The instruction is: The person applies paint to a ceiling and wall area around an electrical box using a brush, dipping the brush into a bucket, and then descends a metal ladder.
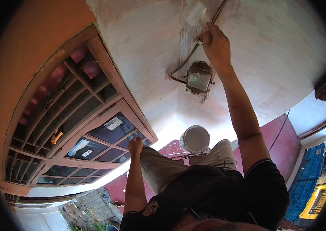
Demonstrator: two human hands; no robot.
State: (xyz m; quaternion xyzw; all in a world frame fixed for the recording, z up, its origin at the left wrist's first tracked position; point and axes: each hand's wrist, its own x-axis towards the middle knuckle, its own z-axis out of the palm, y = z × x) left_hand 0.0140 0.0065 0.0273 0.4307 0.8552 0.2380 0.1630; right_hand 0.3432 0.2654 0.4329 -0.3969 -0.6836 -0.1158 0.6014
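My right hand (217, 47) is raised to the whitish, streaky wall (267, 50), its fingers closed beside a dark cable (220, 10). What they grip is mostly hidden; a pale, smeared patch (194, 14) of wall lies just past the fingertips. Below this hand, a meter box (199, 79) with a clear cover and a small green light is fixed to the wall, and the cable runs into its side. My left hand (135, 146) is lowered by my knee, in front of the window panes, with fingers curled closed; whatever may be inside them does not show.
A white bucket (195, 139) stands below the meter box, close to my knees. To the left is a pinkish wooden window frame (126, 106) with slatted vents above. A red floor (282, 142) stretches to the right, crossed by a blue cord (279, 132). Blue netting (306, 181) hangs beyond.
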